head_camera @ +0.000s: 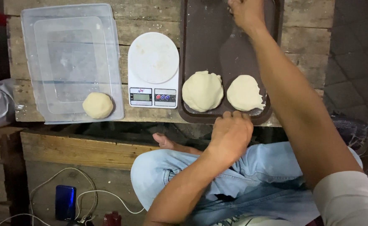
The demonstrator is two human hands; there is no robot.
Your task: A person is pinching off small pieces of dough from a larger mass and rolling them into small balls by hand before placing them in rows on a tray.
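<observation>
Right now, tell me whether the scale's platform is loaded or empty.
Empty: the kitchen scale has a bare round white platform; the dough pieces lie elsewhere.

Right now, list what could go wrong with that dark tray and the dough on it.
1. The dark brown rectangular tray overhangs the wooden table's near edge; a pull by the left hand gripping its rim might tip it off.
2. The two flattened pale dough rounds lie near that rim and could slide off.
3. The right hand at the far end could jolt the tray.
</observation>
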